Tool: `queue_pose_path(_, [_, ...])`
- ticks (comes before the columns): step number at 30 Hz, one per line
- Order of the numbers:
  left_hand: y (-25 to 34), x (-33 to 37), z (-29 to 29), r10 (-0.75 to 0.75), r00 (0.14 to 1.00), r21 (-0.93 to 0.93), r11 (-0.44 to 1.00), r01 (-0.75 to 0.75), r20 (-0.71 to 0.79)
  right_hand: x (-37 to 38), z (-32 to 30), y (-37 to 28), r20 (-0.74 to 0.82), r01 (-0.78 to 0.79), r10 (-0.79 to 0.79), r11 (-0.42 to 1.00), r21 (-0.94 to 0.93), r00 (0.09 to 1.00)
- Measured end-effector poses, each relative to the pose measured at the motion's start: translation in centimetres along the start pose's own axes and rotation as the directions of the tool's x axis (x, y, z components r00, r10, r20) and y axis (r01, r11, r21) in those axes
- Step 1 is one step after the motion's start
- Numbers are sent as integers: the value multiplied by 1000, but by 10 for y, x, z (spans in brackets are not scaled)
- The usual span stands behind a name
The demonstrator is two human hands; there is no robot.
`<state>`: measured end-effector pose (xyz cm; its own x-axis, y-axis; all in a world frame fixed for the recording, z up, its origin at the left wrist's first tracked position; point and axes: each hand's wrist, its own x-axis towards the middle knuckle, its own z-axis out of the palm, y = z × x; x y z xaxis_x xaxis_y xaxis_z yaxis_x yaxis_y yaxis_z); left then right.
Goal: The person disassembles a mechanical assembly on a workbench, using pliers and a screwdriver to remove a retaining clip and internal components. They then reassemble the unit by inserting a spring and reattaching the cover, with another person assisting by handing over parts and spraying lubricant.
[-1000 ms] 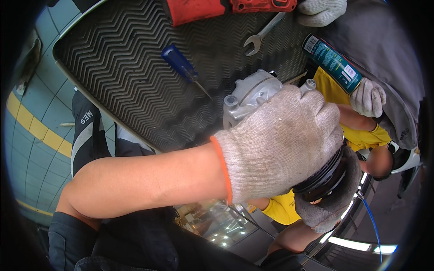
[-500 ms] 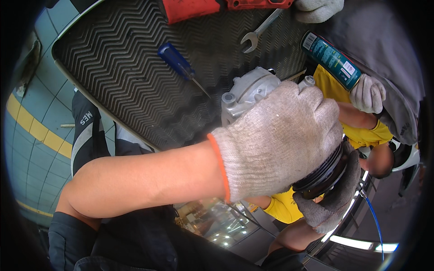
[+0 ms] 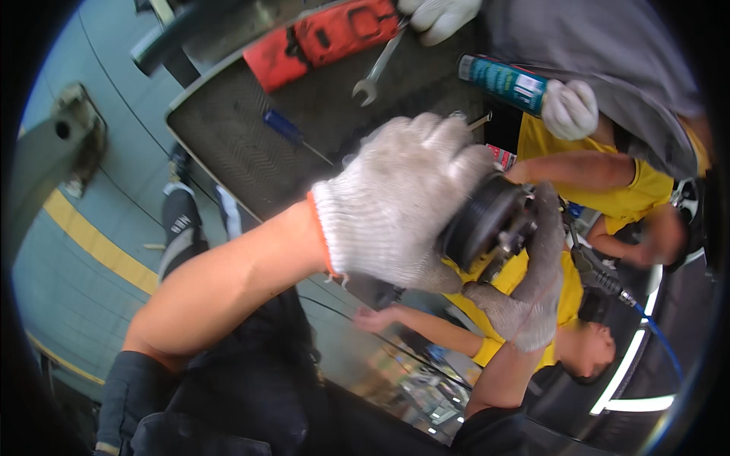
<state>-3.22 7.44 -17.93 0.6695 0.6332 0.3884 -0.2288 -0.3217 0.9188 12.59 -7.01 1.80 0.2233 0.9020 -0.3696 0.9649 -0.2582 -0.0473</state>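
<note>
A compressor with a ribbed black pulley (image 3: 473,224) is held between my two gloved hands. My left hand (image 3: 403,201), in a knit white glove with an orange cuff, is closed over the grey metal housing and hides most of it. The dirtier grey glove of my right hand (image 3: 536,285) curls round the pulley's front face, thumb below and fingers along the far side. Metal parts show at the pulley's hub between those fingers. Its lower edge sits beside my left thumb.
A ribbed black mat (image 3: 220,144) bears a blue screwdriver (image 3: 283,125), an open-end wrench (image 3: 372,80) and a red tool (image 3: 327,38). A co-worker's gloved hand (image 3: 570,110) holds a green spray can (image 3: 502,80); another gloved hand (image 3: 441,17) is near the wrench. People in yellow stand close by.
The view has shifted, showing more floor and people. Both hands and the compressor have moved up and left in the picture, and the pulley's hub now shows more.
</note>
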Motion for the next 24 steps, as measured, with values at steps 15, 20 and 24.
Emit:
queue_pose_path(15, [106,59,25,-439,892,543,778,317,109,36,69,2,-237,-103,656,436,894,717])
queue_pose_path(20, [103,58,23,-468,877,511,782,355,107,41,60,2,-237,-146,592,525,838,770])
queue_pose_path(24, [102,59,22,-479,871,524,772,360,108,40,62,-3,-258,-126,604,518,846,754])
